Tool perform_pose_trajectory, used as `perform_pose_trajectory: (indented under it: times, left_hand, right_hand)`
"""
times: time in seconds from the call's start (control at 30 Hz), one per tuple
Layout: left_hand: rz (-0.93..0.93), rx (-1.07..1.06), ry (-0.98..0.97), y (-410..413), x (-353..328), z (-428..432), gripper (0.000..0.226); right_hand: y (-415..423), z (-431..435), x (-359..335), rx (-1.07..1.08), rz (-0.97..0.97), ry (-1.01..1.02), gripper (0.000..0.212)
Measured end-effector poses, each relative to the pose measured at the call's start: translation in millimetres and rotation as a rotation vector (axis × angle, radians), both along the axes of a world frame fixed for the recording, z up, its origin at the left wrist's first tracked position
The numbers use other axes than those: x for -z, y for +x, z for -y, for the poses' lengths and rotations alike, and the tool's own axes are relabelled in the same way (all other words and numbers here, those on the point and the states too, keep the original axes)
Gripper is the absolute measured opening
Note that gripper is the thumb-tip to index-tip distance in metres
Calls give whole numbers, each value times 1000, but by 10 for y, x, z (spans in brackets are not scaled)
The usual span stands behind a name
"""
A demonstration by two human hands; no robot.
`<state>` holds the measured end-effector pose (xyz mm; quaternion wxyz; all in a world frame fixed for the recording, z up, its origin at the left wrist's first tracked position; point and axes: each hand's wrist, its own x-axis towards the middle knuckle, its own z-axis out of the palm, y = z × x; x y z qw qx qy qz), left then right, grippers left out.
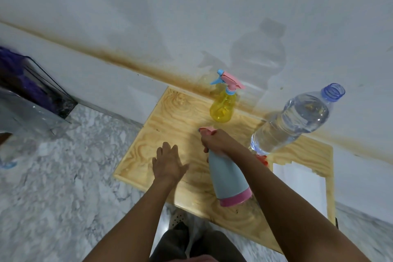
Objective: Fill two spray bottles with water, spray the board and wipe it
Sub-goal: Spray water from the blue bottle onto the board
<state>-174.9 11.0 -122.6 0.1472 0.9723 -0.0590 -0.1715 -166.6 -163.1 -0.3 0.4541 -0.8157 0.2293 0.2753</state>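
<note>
A light wooden board point(174, 125) lies on the marbled floor against a white wall. My right hand point(217, 142) grips the neck of a blue spray bottle point(227, 178) with a pink base and pink trigger head, held tilted above the board. My left hand point(170, 161) hovers open, palm down, over the board's left part. A yellow spray bottle point(223, 106) with a pink and blue trigger stands upright at the board's far edge. A large clear water bottle point(291, 121), uncapped and mostly full, stands at the right.
A white cloth or sheet point(302, 185) lies on the board's right side, with a small red object point(262, 159) beside the water bottle's base. A clear bin with purple fabric point(27, 83) stands at the left. A brown stain runs along the wall's base.
</note>
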Motion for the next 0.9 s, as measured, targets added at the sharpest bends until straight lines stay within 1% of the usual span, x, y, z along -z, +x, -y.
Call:
perform_pose_trajectory:
  times: [0.13,0.3,0.6,0.67,0.8,0.9]
  left_hand:
    - [-13,-8,-19,-7,-26,0,72]
    - [-35,-24,-35,-9,-52,4,72]
    - [-51,-31,-30,-10,-79,28,77]
    - [-59,-31,-27,-8,-71,26,78]
    - [-62,-38,-34,1,-54,26,79]
    - [-69,-39,-47,2,-40,20,80]
  right_hand:
    - [-3,14,26,-4,17,13,47]
    - [-44,41,12,37,56,66,47]
    - [-95,129,72,-21,55,-35,40]
    - [-103,134,68,-27,58,-54,44]
    - [-90,127,88,-104,4,-51,57]
    - [-90,145,96,-100,14,-62,53]
